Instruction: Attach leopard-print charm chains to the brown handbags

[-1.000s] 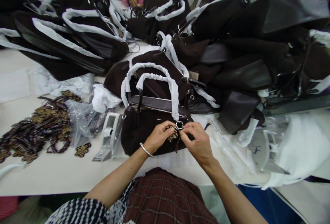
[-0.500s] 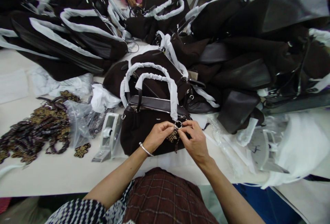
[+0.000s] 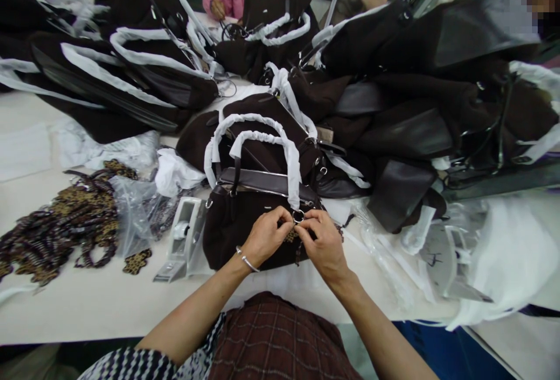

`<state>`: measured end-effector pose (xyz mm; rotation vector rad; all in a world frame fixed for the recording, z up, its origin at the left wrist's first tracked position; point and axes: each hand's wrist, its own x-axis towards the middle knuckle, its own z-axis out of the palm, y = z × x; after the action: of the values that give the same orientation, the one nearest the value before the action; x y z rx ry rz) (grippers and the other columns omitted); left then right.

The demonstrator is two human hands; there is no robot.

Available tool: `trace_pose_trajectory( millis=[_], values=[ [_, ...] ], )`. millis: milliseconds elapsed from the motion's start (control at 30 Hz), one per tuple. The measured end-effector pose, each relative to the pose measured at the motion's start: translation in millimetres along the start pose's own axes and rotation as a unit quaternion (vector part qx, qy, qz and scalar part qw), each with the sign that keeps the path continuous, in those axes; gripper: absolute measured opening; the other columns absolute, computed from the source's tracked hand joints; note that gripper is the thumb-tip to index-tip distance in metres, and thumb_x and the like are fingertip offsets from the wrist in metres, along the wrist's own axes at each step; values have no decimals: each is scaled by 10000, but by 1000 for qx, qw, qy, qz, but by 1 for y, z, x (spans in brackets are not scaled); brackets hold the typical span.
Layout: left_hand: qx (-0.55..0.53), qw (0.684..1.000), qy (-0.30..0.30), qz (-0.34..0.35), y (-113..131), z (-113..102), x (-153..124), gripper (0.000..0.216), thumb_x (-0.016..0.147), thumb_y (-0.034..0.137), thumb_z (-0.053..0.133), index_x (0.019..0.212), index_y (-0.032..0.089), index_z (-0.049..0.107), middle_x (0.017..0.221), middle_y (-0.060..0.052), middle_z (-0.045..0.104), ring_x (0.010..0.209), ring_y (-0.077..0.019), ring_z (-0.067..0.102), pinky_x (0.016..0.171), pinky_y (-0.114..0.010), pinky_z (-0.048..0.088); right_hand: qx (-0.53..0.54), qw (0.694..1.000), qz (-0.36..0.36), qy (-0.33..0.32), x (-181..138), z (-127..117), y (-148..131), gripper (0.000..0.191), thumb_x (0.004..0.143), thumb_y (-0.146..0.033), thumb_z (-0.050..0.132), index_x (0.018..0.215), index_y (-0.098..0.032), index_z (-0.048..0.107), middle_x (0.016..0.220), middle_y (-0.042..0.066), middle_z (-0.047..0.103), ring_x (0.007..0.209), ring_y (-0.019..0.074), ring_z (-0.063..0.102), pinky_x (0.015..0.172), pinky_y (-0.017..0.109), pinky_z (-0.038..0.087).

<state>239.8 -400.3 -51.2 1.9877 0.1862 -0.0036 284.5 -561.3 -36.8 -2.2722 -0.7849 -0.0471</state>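
Note:
A dark brown handbag (image 3: 249, 225) lies in front of me, its two handles (image 3: 258, 117) wrapped in white paper and a zip along its top. At its right front, both hands pinch around a metal ring (image 3: 298, 216). My left hand (image 3: 268, 233) has thumb and forefinger closed at the ring's left side. My right hand (image 3: 324, 243) pinches at its right and lower edge. Just under the fingertips hangs a leopard-patterned flower charm (image 3: 290, 235), partly hidden by the hands, with a dark beaded strand dangling below.
A heap of leopard-patterned charms (image 3: 56, 222) lies left, near a plastic bag (image 3: 129, 211) and a tape dispenser (image 3: 181, 240). Many brown bags crowd the table's far side. White wrapping (image 3: 516, 251) and clear plastic lie right. Two people's hands work across the table.
Both hands stay at the ring, with only small shifts of the fingers. The whole view has tilted slightly, so the table sits a little lower. The far person's hand in pink has moved.

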Motion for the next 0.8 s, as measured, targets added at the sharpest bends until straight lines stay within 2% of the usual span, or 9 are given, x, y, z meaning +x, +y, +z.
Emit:
trace_pose_trajectory(
  millis=[167, 267, 367, 433, 500, 567, 667, 733, 800],
  values=[
    [83, 995, 52, 17, 10, -7, -4, 76, 895, 198, 473, 853, 207, 537, 902, -20, 620, 872, -185, 552, 838, -333, 404, 71, 996, 32, 34, 3, -5, -8, 114, 852, -180, 619, 958, -210, 649, 982, 59, 582, 745, 148, 569, 747, 327, 502],
    [49, 995, 73, 40, 20, -10, -8, 80, 917, 215, 464, 866, 202, 524, 965, -34, 613, 935, -185, 540, 879, -335, 400, 114, 993, 37, 21, 7, -5, -12, 127, 865, -197, 612, 963, -227, 686, 976, 53, 607, 793, 154, 593, 755, 316, 498],
    [-2, 997, 58, 49, 27, -11, -9, 117, 933, 266, 471, 860, 200, 534, 901, -25, 609, 881, -171, 553, 843, -309, 421, 166, 984, 62, 16, 8, -3, -13, 86, 860, -227, 624, 855, -227, 710, 937, 46, 638, 864, 173, 609, 756, 305, 495],
    [-12, 997, 56, 61, 28, -14, -7, 142, 935, 283, 480, 844, 196, 548, 868, -22, 609, 843, -162, 562, 806, -293, 434, 207, 974, 93, 8, 8, -2, -11, 84, 847, -250, 637, 812, -215, 705, 904, 39, 654, 820, 167, 613, 713, 289, 493],
    [12, 992, 66, 106, 27, -18, -3, 153, 940, 273, 477, 863, 191, 580, 926, -42, 623, 893, -166, 571, 821, -293, 438, 244, 960, 138, -12, 6, -2, -7, 101, 841, -283, 640, 813, -203, 694, 810, 19, 652, 706, 149, 596, 630, 266, 479],
    [83, 978, 57, 184, 23, -23, 4, 168, 948, 237, 455, 967, 195, 617, 1094, -75, 626, 1011, -186, 558, 886, -321, 423, 256, 949, 181, -29, 4, -3, -5, 148, 844, -324, 628, 800, -193, 679, 679, -11, 611, 596, 131, 549, 550, 247, 443],
    [243, 927, -13, 284, 13, -30, 19, 276, 942, 159, 429, 1161, 221, 586, 1320, -87, 552, 1046, -202, 544, 891, -352, 406, 219, 956, 194, -22, 3, -4, -5, 189, 844, -345, 620, 747, -189, 666, 609, -25, 577, 556, 126, 520, 524, 242, 410],
    [326, 892, -46, 310, 5, -33, 30, 318, 936, 129, 419, 1205, 224, 560, 1366, -90, 516, 983, -193, 554, 835, -342, 407, 179, 969, 171, -10, 3, -3, -7, 177, 841, -312, 621, 716, -194, 662, 643, -18, 601, 572, 125, 527, 549, 249, 409],
    [363, 874, -52, 318, -2, -34, 40, 288, 945, 142, 405, 1165, 214, 576, 1289, -96, 555, 925, -181, 553, 789, -324, 401, 145, 980, 139, 0, 4, -2, -9, 166, 843, -260, 609, 696, -200, 657, 690, -10, 619, 601, 126, 540, 580, 257, 415]
  ],
)
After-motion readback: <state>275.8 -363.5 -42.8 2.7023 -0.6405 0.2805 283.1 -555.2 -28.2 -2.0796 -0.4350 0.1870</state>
